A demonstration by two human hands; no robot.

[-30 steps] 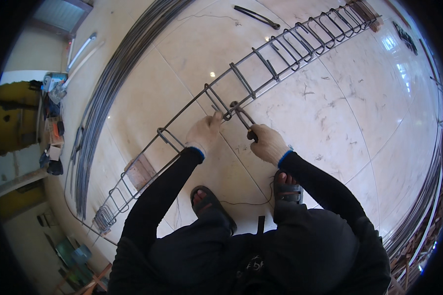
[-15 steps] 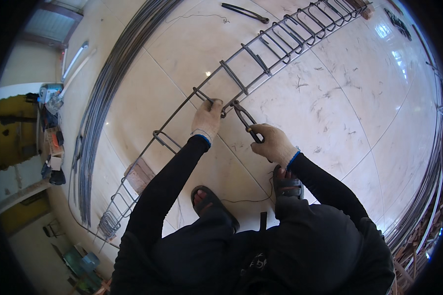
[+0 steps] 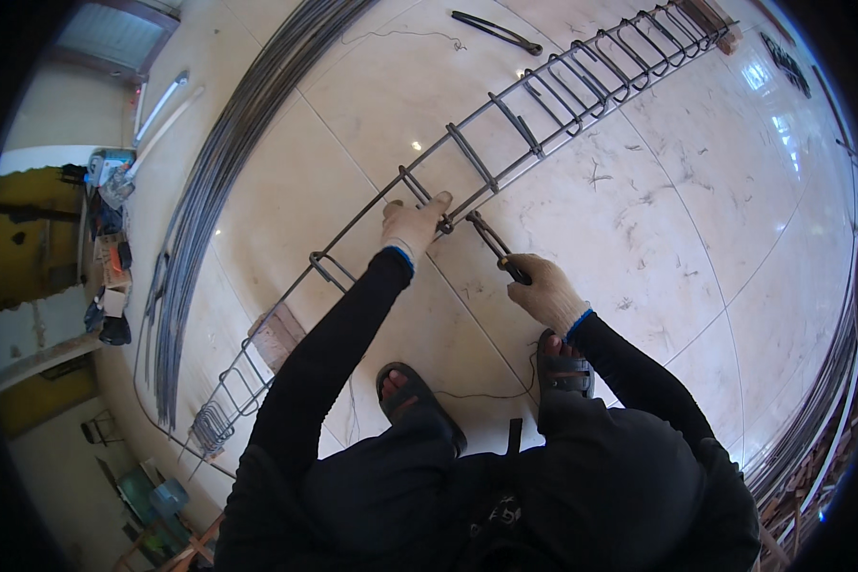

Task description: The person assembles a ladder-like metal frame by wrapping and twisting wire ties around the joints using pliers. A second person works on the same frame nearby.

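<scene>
A long ladder-like rebar cage (image 3: 355, 217) runs diagonally from lower left to upper right, with bent-rod stirrups across its long bars. My left hand (image 3: 414, 229), in a cream knit glove with a blue cuff, is closed around a stirrup (image 3: 406, 177) near the middle, thumb side toward the near bar. My right hand (image 3: 546, 292), gloved alike, grips the handles of dark end-cutting pincers (image 3: 489, 238). Their jaws point up and left, just short of the near bar, seemingly apart from it. The palm side of each hand is hidden.
Another pair of pincers (image 3: 496, 31) lies beyond the cage. Long loose rebar rods (image 3: 221, 157) curve along the left. Wooden blocks (image 3: 278, 338) lie under the cage's ends. Wire scraps (image 3: 596, 176) litter the tiles at right. My sandalled feet (image 3: 405, 400) stand close below.
The pincers have drawn slightly away from the bar, and their handles sit closer together. My left hand's fingers have shifted on the stirrup. The whole view has moved slightly.
</scene>
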